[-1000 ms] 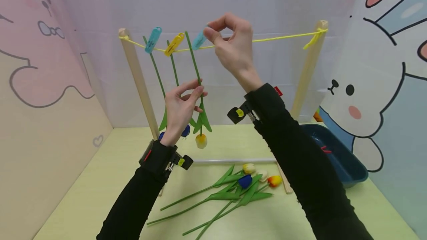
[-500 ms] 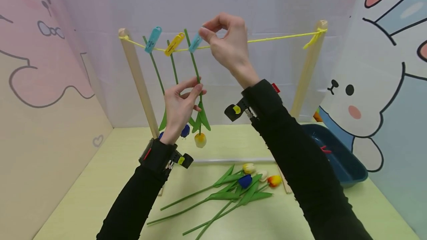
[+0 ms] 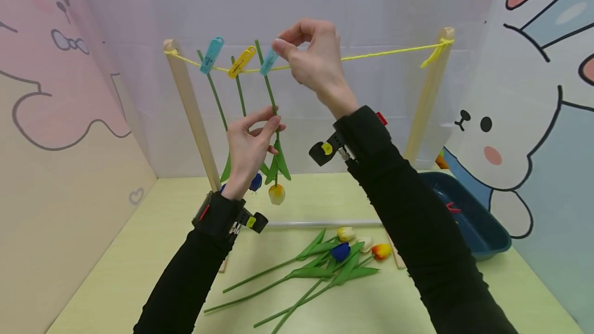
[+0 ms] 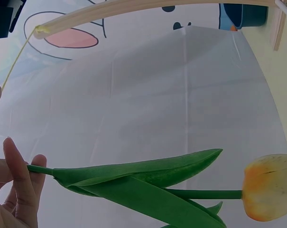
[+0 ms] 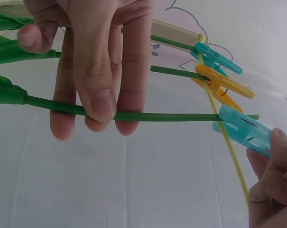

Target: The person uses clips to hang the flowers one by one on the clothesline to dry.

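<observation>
I see that the left hand (image 3: pixel 250 140) of the person is grasping the green stem (image 3: pixel 270 92) of a yellow-white tulip (image 3: pixel 277 194), with the thumb pressed against it from one side and the other fingers behind. This tulip hangs with its flower head down, below the yellow string (image 3: pixel 394 52), and the end of its stem rises a little above the string. The right hand (image 3: pixel 317 58) is higher, and its fingers pinch the top of a light blue clip (image 3: pixel 268 62). In my right wrist view, the other end of this clip sits where the stem crosses the string; if it bites both firmly, I cannot tell. To the left of it I have a yellow clip (image 3: pixel 242 62) and then a second blue clip (image 3: pixel 212 55), each on the string with a stem. Lower down I can see blue flower heads (image 3: pixel 256 182), partly hidden. The string goes between two wooden posts (image 3: pixel 429 97). On the bench (image 3: pixel 116 251), several loose tulips (image 3: pixel 341 252) lie crossed over each other. At the right side I notice a dark blue basin (image 3: pixel 487 215) with something red (image 3: pixel 452 209) inside.
</observation>
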`<state>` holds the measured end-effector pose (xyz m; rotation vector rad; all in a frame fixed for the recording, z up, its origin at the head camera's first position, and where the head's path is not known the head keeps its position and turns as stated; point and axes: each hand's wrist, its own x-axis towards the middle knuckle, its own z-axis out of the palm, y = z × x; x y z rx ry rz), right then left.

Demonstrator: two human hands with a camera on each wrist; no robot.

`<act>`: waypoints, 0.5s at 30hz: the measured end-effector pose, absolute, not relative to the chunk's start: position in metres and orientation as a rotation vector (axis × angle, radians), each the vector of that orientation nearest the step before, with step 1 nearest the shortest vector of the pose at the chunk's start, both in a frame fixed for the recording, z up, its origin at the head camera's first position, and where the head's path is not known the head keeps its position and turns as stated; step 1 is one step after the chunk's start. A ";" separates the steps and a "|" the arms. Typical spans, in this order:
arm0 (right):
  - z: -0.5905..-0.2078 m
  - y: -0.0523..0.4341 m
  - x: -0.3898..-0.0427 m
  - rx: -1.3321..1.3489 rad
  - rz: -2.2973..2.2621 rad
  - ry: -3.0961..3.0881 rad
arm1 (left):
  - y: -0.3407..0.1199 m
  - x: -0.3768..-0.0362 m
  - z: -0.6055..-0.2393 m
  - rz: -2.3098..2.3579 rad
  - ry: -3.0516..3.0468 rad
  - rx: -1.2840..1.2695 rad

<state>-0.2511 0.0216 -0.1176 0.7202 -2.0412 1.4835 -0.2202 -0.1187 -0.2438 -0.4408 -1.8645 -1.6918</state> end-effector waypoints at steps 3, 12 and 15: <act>-0.117 0.022 -0.251 0.727 1.524 -2.038 | -0.119 -0.220 -0.244 -1.697 -1.861 -0.443; -0.116 0.026 -0.249 0.786 1.636 -2.064 | -0.120 -0.220 -0.244 -1.698 -1.869 -0.437; -0.116 0.027 -0.249 0.794 1.627 -2.085 | -0.120 -0.220 -0.245 -1.700 -1.870 -0.440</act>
